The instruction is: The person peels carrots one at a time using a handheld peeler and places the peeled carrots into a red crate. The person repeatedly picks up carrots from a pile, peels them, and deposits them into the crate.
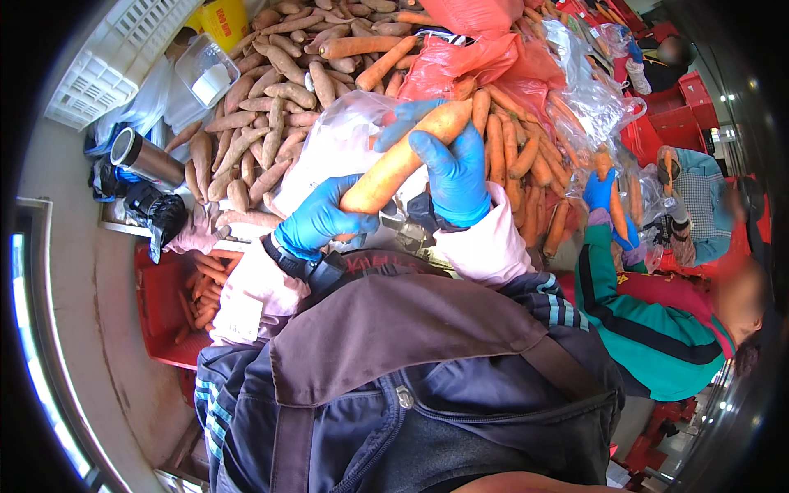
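Observation:
A large carrot [404,160] lies slantwise in front of my chest, over a clear plastic bag. My left hand [327,215], in a blue glove, is closed around its lower end; the orange tip of another carrot shows just below the fingers. At the carrot's upper part is my right hand [453,166], also gloved in blue, its thumb and fingers spread around the carrot. Whether its palm presses on the carrot is hard to tell. Beyond my hands lie a heap of sweet potatoes [277,105] and, to the right, a pile of carrots [524,154].
At the left stand a steel tumbler [148,159], a clear plastic tub [206,71] and a white crate [102,80]. A red crate [166,333] with small carrots is below left. Red plastic bags [462,61] lie ahead. A co-worker [653,320] holding carrots is at the right.

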The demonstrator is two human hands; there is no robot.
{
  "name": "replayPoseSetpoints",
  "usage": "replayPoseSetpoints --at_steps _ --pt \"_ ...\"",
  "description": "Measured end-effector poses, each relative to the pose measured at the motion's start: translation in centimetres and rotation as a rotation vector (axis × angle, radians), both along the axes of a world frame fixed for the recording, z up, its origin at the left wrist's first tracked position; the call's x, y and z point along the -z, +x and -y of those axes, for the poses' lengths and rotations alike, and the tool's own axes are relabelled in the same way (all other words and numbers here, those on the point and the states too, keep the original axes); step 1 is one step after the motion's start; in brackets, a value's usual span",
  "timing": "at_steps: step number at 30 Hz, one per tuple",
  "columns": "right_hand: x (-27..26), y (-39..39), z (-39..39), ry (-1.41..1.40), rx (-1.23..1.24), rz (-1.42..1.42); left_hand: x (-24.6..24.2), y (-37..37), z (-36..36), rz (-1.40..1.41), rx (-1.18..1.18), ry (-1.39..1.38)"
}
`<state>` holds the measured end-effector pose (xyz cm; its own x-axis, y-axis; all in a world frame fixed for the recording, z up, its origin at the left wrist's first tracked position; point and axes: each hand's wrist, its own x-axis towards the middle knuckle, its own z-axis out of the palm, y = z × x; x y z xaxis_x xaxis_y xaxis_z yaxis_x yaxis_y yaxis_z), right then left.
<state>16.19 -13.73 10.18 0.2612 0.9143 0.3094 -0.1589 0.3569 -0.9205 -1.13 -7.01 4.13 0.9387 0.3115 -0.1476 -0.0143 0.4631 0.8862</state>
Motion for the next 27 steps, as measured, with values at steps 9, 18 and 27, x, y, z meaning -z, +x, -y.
replayPoseSetpoints --at_steps 9,18,27 --pt "1.0 0.0 0.5 0.036 0.237 0.067 -1.1 0.2 0.3 -0.015 0.072 -0.043" --pt "1.9 2.0 0.2 -0.129 0.516 0.218 0.5 0.9 0.0 0.090 0.263 -0.285" --pt "2.2 2.3 0.3 -0.037 0.182 -0.117 1.1 1.2 -0.3 0.143 0.293 -0.414"
